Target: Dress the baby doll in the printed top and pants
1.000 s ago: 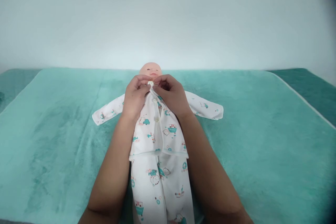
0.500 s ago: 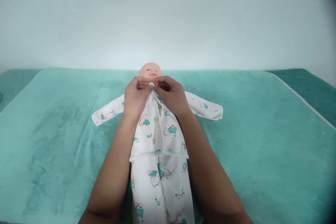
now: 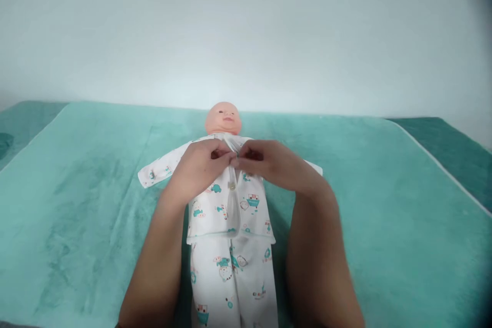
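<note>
So there's a baby doll [image 3: 223, 119] lying on its back in the middle of a fuzzy green blanket [image 3: 96, 215], head at the far end, legs running out of the picture at the near edge. It's wearing a white printed top [image 3: 221, 215] with little teal cartoon bits on it, and matching trousers [image 3: 215, 287].

Both hands are up at the doll's chest, pretty much thumb to thumb. The left hand [image 3: 202, 164] has thumb and fingers pinched on the front edge of the top, and the right hand [image 3: 274, 161] comes in from the other side, pinching the same spot. Can't tell what exactly is between the fingertips, they cover it. A pale button [image 3: 231, 187] shows on the front, just on the near side of the thumbs.

The left sleeve [image 3: 157, 171] sticks out flat to the left; over on the right only the end of the other sleeve [image 3: 314, 168] pokes out past the wrist. There's a darker green cloth [image 3: 442, 146] at the far right and a plain pale wall [image 3: 246, 31] behind everything.
</note>
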Action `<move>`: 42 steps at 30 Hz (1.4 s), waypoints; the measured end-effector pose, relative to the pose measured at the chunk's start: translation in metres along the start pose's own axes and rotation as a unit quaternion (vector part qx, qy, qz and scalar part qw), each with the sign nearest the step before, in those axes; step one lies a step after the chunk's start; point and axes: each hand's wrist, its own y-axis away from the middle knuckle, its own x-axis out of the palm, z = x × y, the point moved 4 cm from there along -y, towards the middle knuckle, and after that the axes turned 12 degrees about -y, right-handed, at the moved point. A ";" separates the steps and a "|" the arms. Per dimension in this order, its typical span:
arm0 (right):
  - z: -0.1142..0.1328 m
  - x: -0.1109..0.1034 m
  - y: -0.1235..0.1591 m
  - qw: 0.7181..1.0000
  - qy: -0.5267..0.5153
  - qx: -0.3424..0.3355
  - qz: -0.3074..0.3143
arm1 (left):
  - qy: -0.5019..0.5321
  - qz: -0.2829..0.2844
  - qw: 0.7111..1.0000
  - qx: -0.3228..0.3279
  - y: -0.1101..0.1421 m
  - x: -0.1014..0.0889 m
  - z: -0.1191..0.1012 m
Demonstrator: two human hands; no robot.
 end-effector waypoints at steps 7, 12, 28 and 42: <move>-0.006 0.000 0.002 0.998 -0.004 0.036 0.046 | -0.039 0.029 0.999 0.010 -0.002 0.000 0.003; -0.012 0.000 -0.003 0.987 -0.152 0.015 0.057 | 0.081 0.041 0.996 -0.025 -0.005 0.005 0.007; -0.042 0.003 -0.018 0.945 -0.306 -0.022 0.111 | 0.206 0.056 0.976 -0.052 -0.014 0.015 0.014; -0.032 0.007 -0.017 0.961 -0.256 -0.001 0.101 | 0.166 0.064 0.984 -0.033 -0.014 0.015 0.012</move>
